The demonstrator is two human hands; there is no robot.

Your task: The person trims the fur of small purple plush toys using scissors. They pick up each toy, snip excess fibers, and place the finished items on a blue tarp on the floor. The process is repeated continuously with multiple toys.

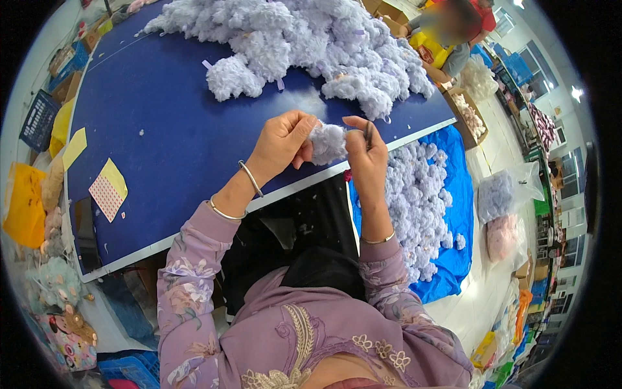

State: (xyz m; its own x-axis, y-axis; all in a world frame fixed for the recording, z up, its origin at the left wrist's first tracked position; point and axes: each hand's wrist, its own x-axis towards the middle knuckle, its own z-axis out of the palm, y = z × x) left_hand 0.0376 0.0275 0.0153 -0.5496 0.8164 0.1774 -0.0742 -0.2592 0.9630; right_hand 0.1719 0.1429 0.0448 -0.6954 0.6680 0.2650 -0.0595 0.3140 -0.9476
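Observation:
Between my two hands, just over the near edge of the blue table (pixel 175 129), is a small fluffy pale-lavender plush piece (pixel 328 144). My left hand (pixel 282 141) pinches its left side between thumb and fingers. On its other side, my right hand (pixel 367 150) is closed, with the plush against its fingers. A thin dark tool (pixel 369 135) stands up from that hand; its kind is too small to tell. Beyond my hands lies a large heap of similar fluffy pieces (pixel 285 39), some with small lilac ribbon tabs.
Right of the table, many more plush pieces (pixel 414 194) lie on a blue sheet (pixel 457 259). A sticker sheet (pixel 107 193) and a dark phone-like object (pixel 85 227) rest at the table's left. A co-worker (pixel 447 39) sits beyond the far right corner, near a cardboard box (pixel 468 118).

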